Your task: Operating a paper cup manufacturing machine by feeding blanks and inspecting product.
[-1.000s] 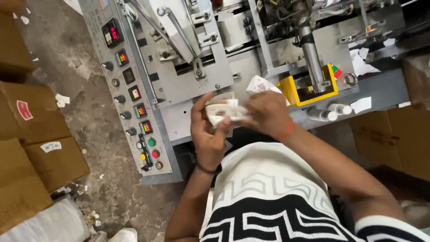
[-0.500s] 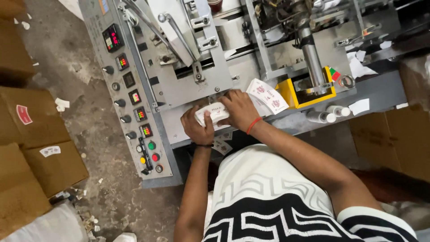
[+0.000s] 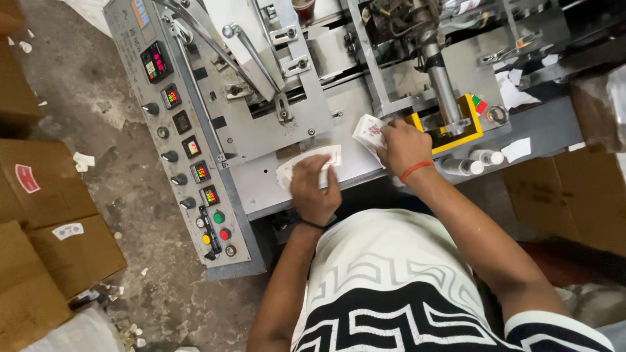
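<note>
My left hand (image 3: 315, 190) presses flat on a fanned stack of white printed sachets (image 3: 306, 161) lying on the grey machine table (image 3: 261, 189). Further right, my right hand (image 3: 402, 147), with a red band at the wrist, grips a second small stack of white sachets (image 3: 368, 132) beside the yellow bracket (image 3: 471, 128) and the vertical steel shaft (image 3: 442, 85). The two hands are apart, each with its own stack.
A control panel (image 3: 189, 140) with red displays, knobs and coloured buttons slopes down the machine's left side. Cardboard boxes (image 3: 45, 215) stand on the dirty concrete floor at left, more boxes (image 3: 574, 195) at right. Two small white bottles (image 3: 473, 161) lie on the machine's ledge.
My hands have separated: the left moved down-left and laid a stack on the table, the right moved right toward the yellow bracket with its own stack.
</note>
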